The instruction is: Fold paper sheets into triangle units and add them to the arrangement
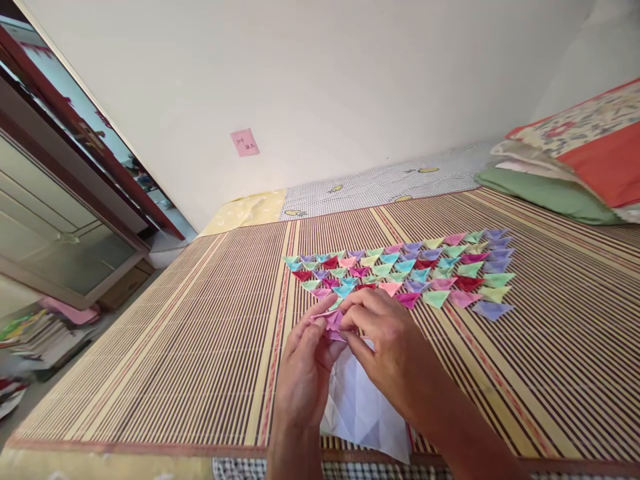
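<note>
A small pink folded paper (pixel 330 323) is between my two hands, above the striped mat (pixel 215 333). My left hand (pixel 306 357) holds it from the left with thumb and fingers. The bent fingers of my right hand (pixel 383 340) pinch its right side. Beneath my hands lies a creased white sheet of paper (pixel 363 407), partly hidden by them. Just beyond, rows of small folded papers (pixel 433 299) in several colours spread across the mat, and my hands cover part of the nearest row.
Folded bedding (pixel 595 153) and a green cushion (pixel 545 193) rest at the right back. A white wall (pixel 350 80) with a pink note (pixel 245 143) rises behind the mat. At the left are a door (pixel 65 220) and stacked papers (pixel 45 337).
</note>
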Motion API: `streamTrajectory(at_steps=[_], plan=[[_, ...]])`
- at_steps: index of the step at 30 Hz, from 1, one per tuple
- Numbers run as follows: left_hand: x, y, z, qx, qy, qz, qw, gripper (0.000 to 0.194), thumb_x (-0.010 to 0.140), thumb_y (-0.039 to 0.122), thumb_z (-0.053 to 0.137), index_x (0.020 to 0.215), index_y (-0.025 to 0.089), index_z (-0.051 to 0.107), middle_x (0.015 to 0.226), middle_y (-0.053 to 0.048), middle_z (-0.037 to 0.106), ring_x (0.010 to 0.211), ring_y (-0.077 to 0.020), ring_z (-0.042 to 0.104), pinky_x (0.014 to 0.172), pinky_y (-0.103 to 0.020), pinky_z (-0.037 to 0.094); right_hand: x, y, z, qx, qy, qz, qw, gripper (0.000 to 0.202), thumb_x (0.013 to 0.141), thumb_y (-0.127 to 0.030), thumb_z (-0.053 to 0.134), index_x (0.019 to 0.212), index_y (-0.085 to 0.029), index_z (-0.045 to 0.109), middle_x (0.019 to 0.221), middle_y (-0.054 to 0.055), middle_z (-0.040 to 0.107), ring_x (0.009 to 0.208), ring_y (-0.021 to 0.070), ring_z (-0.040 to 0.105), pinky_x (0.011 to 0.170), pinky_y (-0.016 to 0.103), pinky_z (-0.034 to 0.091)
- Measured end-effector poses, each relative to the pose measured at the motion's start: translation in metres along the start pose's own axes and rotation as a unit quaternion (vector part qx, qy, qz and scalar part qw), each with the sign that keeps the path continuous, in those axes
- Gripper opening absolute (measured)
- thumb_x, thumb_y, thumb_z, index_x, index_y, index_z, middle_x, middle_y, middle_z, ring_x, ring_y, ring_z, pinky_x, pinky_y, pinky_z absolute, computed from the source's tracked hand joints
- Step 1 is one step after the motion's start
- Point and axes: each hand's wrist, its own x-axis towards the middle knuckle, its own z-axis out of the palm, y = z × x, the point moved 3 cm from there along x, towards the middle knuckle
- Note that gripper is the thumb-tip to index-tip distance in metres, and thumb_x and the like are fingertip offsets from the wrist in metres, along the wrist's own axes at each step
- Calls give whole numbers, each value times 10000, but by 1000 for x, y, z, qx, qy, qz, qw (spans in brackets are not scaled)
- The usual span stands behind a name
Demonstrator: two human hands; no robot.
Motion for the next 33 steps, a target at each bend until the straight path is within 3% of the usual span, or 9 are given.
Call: streamTrajectory(at_steps=[4,10,18,27,33], plan=[[1,0,2,12,-14,-2,1000,342,866,276,781,1193,175,797,1073,-103,784,947,-198,727,868,-307,593,0,-2,1,1,16,-15,1000,231,899,7,602,762,-179,596,882,63,659,869,237,597,779,390,488],[2,0,4,19,-43,0,999,446,868,304,806,1299,203,745,1058,-105,796,1068,-254,737,964,-372,573,1,-3,0,4,25,-15,1000,236,923,-18,588,770,-198,593,894,61,667,874,236,605,776,383,492],[3,-5,5,8,-47,-4,999,320,860,285,811,1160,176,798,1015,-110,805,992,-240,756,911,-367,598,2,-1,3,-33,29,-28,999,188,912,-29,631,801,-181,633,943,87,696,914,259,610,809,414,501],[1,-7,11,-3,-42,-17,999,315,829,331,837,1098,168,812,1004,-118,808,997,-265,761,922,-406,596,3,-4,2,-56,34,-41,997,287,951,-39,524,723,-196,600,905,92,690,868,243,578,792,414,483],[1,-7,7,-6,-33,-12,999,304,834,289,824,1101,147,809,975,-118,801,973,-258,756,893,-379,602,2,2,3,-14,20,-5,1000,218,900,-33,600,772,-208,580,945,80,700,928,264,611,824,427,488]])
